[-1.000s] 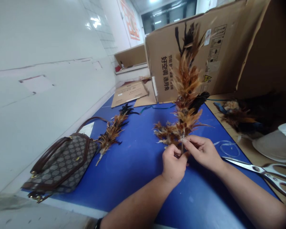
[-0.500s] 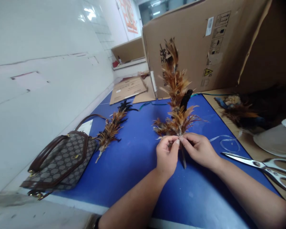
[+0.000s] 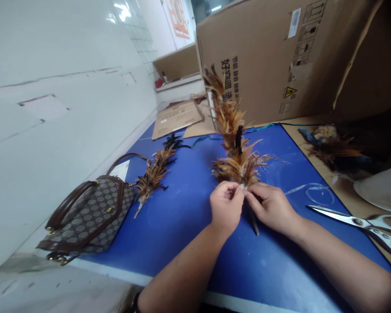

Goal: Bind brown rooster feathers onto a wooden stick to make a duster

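Observation:
A tall bundle of orange-brown and black feathers [image 3: 232, 130] stands up from my two hands above the blue mat. My left hand [image 3: 226, 206] pinches its base between thumb and fingers. Close beside it, my right hand [image 3: 272, 206] grips the same base from the other side, fingertips nearly touching the left ones. A thin stem [image 3: 254, 224] sticks out below the fingers. Some clear material shows at the pinch, too small to make out fully. A second, shorter feather bundle [image 3: 154, 171] lies on the mat at the left.
A patterned handbag [image 3: 96, 213] sits at the left edge of the blue mat [image 3: 179, 234]. Open scissors [image 3: 358, 221] and a clear strip [image 3: 319, 194] lie at the right. A large cardboard box [image 3: 260, 65], flat cardboard [image 3: 177, 117] and dark feathers [image 3: 337, 150] are farther back.
The held feather bundle has turned and its top leans further left. Both hands still pinch its base. The whole view has shifted slightly.

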A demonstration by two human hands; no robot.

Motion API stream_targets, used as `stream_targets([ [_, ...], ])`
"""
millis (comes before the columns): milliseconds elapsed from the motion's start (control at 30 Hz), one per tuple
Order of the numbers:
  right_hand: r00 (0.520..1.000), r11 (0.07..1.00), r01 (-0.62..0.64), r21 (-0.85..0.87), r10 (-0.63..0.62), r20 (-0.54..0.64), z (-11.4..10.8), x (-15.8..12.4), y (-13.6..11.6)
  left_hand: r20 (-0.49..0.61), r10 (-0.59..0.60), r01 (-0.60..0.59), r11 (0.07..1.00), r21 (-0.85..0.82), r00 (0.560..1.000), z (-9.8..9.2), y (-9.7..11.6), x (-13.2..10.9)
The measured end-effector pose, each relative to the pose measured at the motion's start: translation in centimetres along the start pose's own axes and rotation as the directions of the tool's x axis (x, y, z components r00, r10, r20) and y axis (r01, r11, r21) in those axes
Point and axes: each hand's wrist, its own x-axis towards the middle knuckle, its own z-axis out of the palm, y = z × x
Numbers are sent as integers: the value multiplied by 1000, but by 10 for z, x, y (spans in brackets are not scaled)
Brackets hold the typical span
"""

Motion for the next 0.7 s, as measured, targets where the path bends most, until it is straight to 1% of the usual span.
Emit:
stream_targets([
  [200, 999, 996, 20, -90, -23, -36, 6, -2, 2, -11, 157, -153, 976, 156, 988, 1, -3, -2],
  [267, 999, 994, 18, -105, -22, -43, 8, -2, 0, -33, 169, -160, 969, 189, 985, 1, -3, -3],
  [400, 999, 991, 11, -130, -16, -36, 13, -4, -4, -92, 76, -54, 972, 227, 993, 3, 0, -2],
  [500, 1000, 985, 7, -174, -12, -24, 16, -7, -6, -102, 22, 4, 969, 246, 995, 4, 4, -1],
  [700, 1000, 950, -4, -312, 0, -11, 19, -10, -6, -113, -73, 92, 981, 173, 991, 3, 10, 1],
])
